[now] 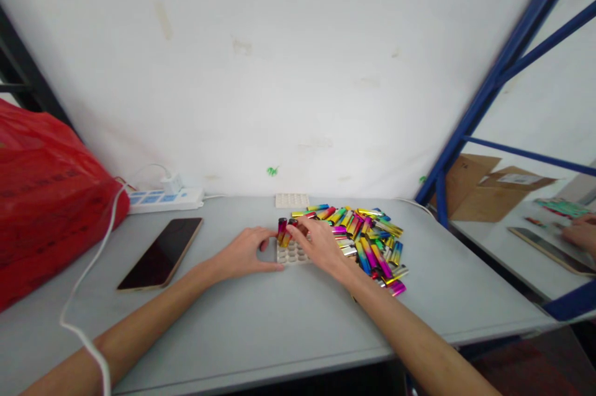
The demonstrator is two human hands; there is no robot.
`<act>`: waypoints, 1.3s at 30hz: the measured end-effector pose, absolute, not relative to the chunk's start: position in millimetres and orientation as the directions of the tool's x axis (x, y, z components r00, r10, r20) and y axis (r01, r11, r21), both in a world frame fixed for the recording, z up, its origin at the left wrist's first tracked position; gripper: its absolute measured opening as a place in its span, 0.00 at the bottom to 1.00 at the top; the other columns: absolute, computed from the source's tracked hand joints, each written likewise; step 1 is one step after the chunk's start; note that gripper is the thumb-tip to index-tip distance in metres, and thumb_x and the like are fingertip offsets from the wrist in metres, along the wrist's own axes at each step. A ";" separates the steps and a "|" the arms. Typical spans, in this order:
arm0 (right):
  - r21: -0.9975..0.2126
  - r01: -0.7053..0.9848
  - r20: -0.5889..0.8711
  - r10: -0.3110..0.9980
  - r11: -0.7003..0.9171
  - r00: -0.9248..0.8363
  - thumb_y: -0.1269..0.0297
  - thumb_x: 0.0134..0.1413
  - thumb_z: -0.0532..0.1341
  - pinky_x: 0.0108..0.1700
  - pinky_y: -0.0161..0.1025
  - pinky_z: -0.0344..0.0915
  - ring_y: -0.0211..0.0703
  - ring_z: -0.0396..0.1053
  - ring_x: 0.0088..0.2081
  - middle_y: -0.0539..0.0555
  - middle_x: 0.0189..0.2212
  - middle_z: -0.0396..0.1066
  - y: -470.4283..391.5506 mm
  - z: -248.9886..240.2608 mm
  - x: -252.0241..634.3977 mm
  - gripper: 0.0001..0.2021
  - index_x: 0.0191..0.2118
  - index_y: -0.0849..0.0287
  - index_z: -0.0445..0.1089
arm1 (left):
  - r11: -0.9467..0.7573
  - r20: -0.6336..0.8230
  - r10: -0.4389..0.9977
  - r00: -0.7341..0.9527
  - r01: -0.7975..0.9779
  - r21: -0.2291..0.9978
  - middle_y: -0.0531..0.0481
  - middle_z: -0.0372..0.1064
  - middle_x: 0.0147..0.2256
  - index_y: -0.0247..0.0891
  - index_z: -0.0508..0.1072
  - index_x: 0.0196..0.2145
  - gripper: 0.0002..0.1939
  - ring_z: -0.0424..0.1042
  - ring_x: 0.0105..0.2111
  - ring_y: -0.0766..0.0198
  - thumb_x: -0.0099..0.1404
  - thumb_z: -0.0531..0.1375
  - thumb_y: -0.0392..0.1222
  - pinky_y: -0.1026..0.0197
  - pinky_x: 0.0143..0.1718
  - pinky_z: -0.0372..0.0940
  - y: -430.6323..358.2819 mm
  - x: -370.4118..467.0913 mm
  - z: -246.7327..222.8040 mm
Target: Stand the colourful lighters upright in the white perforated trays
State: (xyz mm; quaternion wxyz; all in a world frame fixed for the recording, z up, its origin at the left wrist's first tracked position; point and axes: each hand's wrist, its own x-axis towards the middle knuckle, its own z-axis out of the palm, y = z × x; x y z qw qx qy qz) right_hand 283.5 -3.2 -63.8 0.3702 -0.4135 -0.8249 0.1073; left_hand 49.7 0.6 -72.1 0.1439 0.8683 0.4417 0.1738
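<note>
Red bag [51, 203]: dark print, unreadable | lighter [287, 238]: tilted over tray [292, 255], pinched at right hand [321, 244]'s fingertips | left hand [244, 252]: thumb and fingers parted, empty, beside tray

Grey desk [279, 328], flat top, with items lying on it.
Back edge: one white power strip [181, 200], left part; one small pale gridded block [292, 200], near the middle. Left edge, toward the back corner: one red plastic bag [41, 203]. Left half: one dark-screened phone [161, 253], flat, aslant. Centre: one pale holed tray [292, 254], partly hidden. Right of centre: loose heap of metallic multicoloured lighters [370, 253].
</note>
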 end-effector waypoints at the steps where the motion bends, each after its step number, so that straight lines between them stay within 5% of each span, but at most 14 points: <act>1: -0.469 0.609 0.515 0.758 0.640 -0.400 0.56 0.74 0.59 0.36 0.36 0.61 0.42 0.71 0.31 0.51 0.28 0.75 -1.7 -65.3 283.0 0.15 0.34 0.58 0.70 | -0.569 0.175 0.816 0.550 0.716 0.405 0.50 0.73 0.36 0.38 0.77 0.54 0.39 0.72 0.36 0.55 0.56 0.67 0.71 0.57 0.41 0.64 0.4 49.7 -71.7; 14: -0.100 0.750 0.450 0.702 0.654 -0.552 0.54 0.73 0.59 0.55 0.45 0.63 0.50 0.73 0.50 0.58 0.44 0.77 -5.0 -54.7 289.7 0.14 0.45 0.58 0.77 | -0.580 0.183 0.810 0.557 0.716 0.389 0.51 0.72 0.36 0.39 0.76 0.49 0.36 0.70 0.35 0.57 0.56 0.67 0.72 0.58 0.40 0.62 2.0 49.3 -73.2; 18: -0.112 0.847 0.466 0.780 0.520 -0.418 0.67 0.76 0.53 0.57 0.45 0.65 0.50 0.73 0.50 0.60 0.46 0.78 15.3 -53.1 333.4 0.14 0.51 0.59 0.77 | -0.572 0.171 0.817 0.551 0.735 0.364 0.51 0.71 0.35 0.38 0.75 0.43 0.34 0.69 0.35 0.57 0.56 0.67 0.72 0.59 0.39 0.61 1.8 48.8 -73.0; 22: -0.113 0.901 0.390 0.853 0.419 -0.347 0.84 0.64 0.50 0.66 0.45 0.60 0.49 0.67 0.63 0.64 0.63 0.71 40.4 -58.5 378.4 0.26 0.62 0.65 0.72 | -0.565 0.147 0.820 0.553 0.741 0.363 0.51 0.70 0.36 0.39 0.74 0.40 0.32 0.69 0.35 0.57 0.57 0.67 0.72 0.58 0.40 0.61 0.7 48.9 -70.6; 27: -0.107 0.936 0.218 0.927 0.335 -0.307 0.72 0.69 0.56 0.65 0.47 0.63 0.53 0.72 0.60 0.63 0.57 0.77 49.1 -60.0 394.5 0.19 0.61 0.62 0.74 | -0.556 0.140 0.825 0.547 0.744 0.371 0.51 0.70 0.35 0.39 0.75 0.41 0.32 0.69 0.35 0.57 0.57 0.66 0.72 0.58 0.39 0.62 -1.1 50.1 -66.4; 31: -0.075 0.946 0.224 0.930 0.315 -0.292 0.67 0.68 0.60 0.62 0.48 0.64 0.55 0.74 0.55 0.62 0.50 0.79 45.7 -54.2 392.6 0.15 0.56 0.58 0.77 | -0.548 0.141 0.831 0.539 0.746 0.379 0.51 0.70 0.35 0.39 0.75 0.43 0.33 0.69 0.35 0.56 0.56 0.66 0.71 0.58 0.39 0.62 -1.9 50.8 -65.4; 35: -0.194 0.900 0.375 0.877 0.391 -0.301 0.63 0.73 0.55 0.58 0.46 0.66 0.53 0.76 0.51 0.63 0.47 0.79 42.9 -49.3 389.7 0.16 0.56 0.60 0.77 | -0.550 0.150 0.830 0.537 0.745 0.378 0.51 0.70 0.34 0.39 0.75 0.39 0.31 0.69 0.35 0.57 0.56 0.66 0.72 0.59 0.38 0.62 -3.0 51.3 -64.7; 39: -0.509 0.711 0.527 0.829 0.485 -0.188 0.56 0.72 0.57 0.49 0.41 0.68 0.47 0.75 0.40 0.55 0.36 0.79 41.9 -49.1 379.0 0.17 0.54 0.58 0.77 | -0.550 0.155 0.830 0.535 0.743 0.382 0.51 0.71 0.34 0.39 0.74 0.38 0.32 0.69 0.35 0.57 0.56 0.66 0.73 0.59 0.38 0.62 -2.7 51.2 -65.3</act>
